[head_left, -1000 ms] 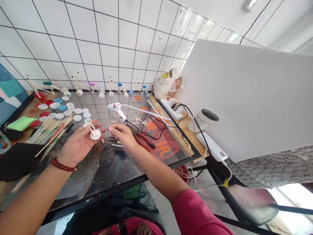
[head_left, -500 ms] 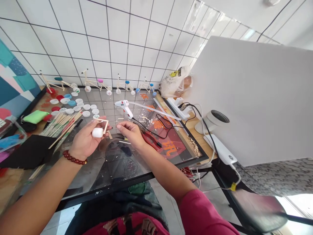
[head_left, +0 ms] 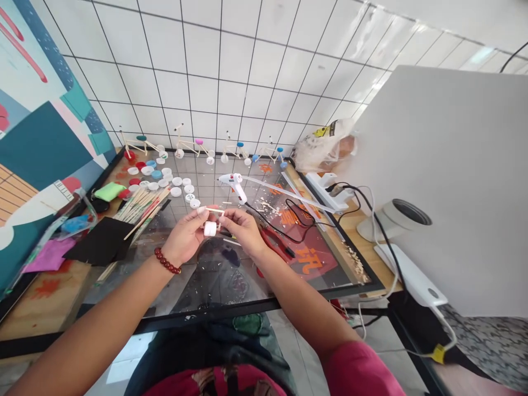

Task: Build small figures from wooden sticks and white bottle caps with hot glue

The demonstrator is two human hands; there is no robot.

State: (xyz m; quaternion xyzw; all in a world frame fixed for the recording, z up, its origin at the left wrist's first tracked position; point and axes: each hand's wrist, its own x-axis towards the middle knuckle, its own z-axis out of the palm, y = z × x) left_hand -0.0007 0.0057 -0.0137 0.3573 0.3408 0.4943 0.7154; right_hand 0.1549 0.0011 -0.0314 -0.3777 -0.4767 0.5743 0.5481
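Note:
My left hand [head_left: 185, 234], with a beaded bracelet at the wrist, grips a small frame of pale wooden sticks [head_left: 215, 209] above the glass tabletop. A white bottle cap [head_left: 210, 229] shows on the frame's near side, beside the left fingers. At the frame's right corner, the thumb and fingers of my right hand [head_left: 243, 231] are pinched together on the upright stick. Whether a smaller piece is also between those fingertips cannot be made out. A white hot glue gun [head_left: 235, 187] lies just beyond my hands.
Several small stick bicycles [head_left: 190, 147] with cap wheels stand along the wall. Loose bottle caps [head_left: 176, 191] and a pile of wooden sticks [head_left: 144, 206] lie to the left. Red-handled pliers [head_left: 276, 245], the glue gun's cord and a power strip [head_left: 325, 190] are on the right.
My right hand has come over to the frame and now pinches its right side. The left hand has turned the frame a little, and the view has swung left.

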